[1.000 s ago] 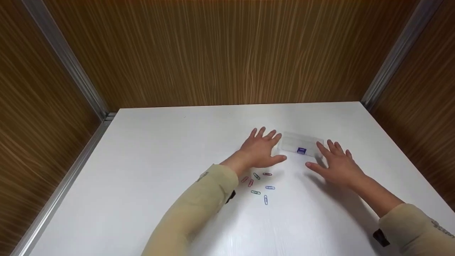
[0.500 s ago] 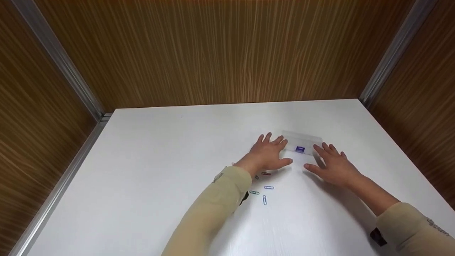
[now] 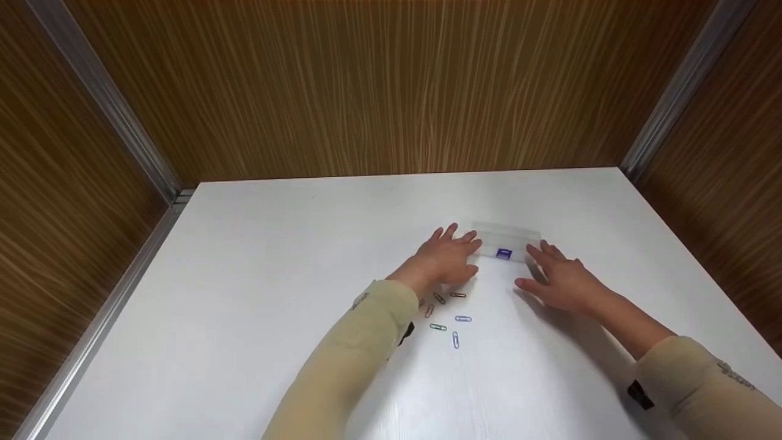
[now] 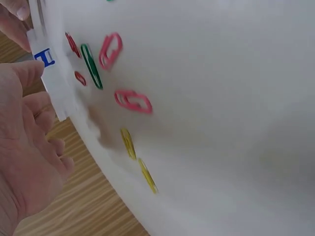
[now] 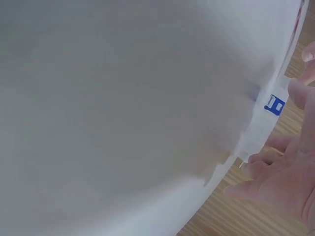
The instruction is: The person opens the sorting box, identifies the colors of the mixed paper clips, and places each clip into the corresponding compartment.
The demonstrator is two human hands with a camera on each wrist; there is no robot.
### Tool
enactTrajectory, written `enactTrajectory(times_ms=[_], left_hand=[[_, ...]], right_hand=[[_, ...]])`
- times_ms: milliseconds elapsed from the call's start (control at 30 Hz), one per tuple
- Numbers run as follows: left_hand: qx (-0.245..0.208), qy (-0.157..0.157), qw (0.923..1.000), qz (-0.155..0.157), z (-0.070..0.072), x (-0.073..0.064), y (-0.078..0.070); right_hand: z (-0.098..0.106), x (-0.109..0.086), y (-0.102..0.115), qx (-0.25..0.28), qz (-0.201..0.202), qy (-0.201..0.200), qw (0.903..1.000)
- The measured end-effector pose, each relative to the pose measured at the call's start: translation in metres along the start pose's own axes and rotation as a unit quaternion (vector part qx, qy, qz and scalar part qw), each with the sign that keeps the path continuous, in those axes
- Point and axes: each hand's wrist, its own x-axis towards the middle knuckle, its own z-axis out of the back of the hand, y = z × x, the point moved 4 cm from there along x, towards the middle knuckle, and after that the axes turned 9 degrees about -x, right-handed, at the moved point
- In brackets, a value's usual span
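A clear plastic box (image 3: pixel 507 237) with a blue latch (image 3: pixel 504 253) lies on the white table, between the two hands in the head view. My left hand (image 3: pixel 447 260), fingers spread, has its fingertips at the box's left end. At the right end, the index finger of my right hand (image 3: pixel 563 281) meets the corner, thumb held apart. Neither hand curls round the box. Several paper clips lie nearer to me, among them a blue paper clip (image 3: pixel 463 318), a green paper clip (image 3: pixel 438 327) and a red paper clip (image 3: pixel 457 294). Pink paper clips (image 4: pixel 133 101) and yellow paper clips (image 4: pixel 128 144) show in the left wrist view.
The white table (image 3: pixel 244 293) extends widely to the left of the hands. A wood-grain panel (image 3: pixel 379 91) rises behind it, with more panels at both sides. My left forearm partly covers the clips in the head view.
The box has shifted slightly left relative to the clips, with my right hand moving left along with it. My left hand moved right, then back left. The visible clips stay put.
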Motion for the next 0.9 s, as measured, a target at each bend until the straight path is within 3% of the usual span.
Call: enactTrajectory(times_ms=[300,600,900], left_hand=[[-0.044,0.017,0.9985,0.027,0.008,-0.019,0.027],[-0.037,0.028,0.9977,0.049,0.014,-0.040,0.053],[-0.005,0.013,0.9991,0.041,0.015,-0.061,0.073]], right_hand=[[-0.003,0.017,0.024,-0.006,0.022,0.003,0.9997],[-0.009,0.034,0.047,0.003,0.048,0.001,0.9989],[-0.008,0.046,0.067,0.014,0.082,0.011,0.9965]])
